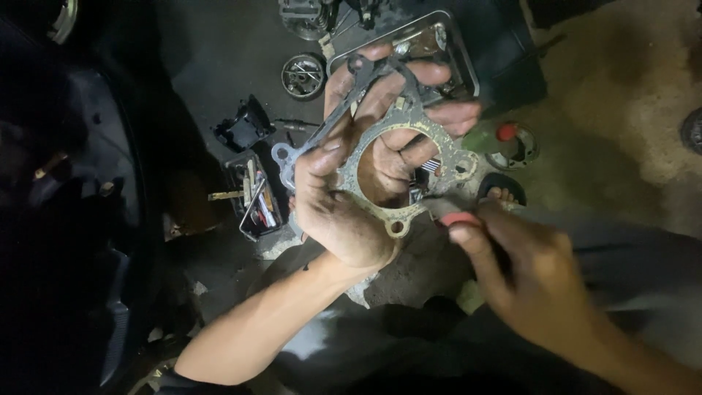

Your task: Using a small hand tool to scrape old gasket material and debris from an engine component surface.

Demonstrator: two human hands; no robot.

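My left hand (pixel 351 197) holds up a flat, worn engine gasket (pixel 439 150) with one large round hole and small bolt holes at its corners. The fingers reach through and around the gasket, and the palm is dirty. My right hand (pixel 526 278) is low on the right, closed on a tool with a red handle (pixel 459 218). The tool's tip meets the gasket's lower right edge; the tip itself is blurred.
Below lies a dark floor with a metal tray (pixel 457 44) of parts at the top, a round dish (pixel 303 75) of small parts, a black tray (pixel 256 197) holding tools, and a green bottle with red cap (pixel 497 135). A dark motorcycle body fills the left.
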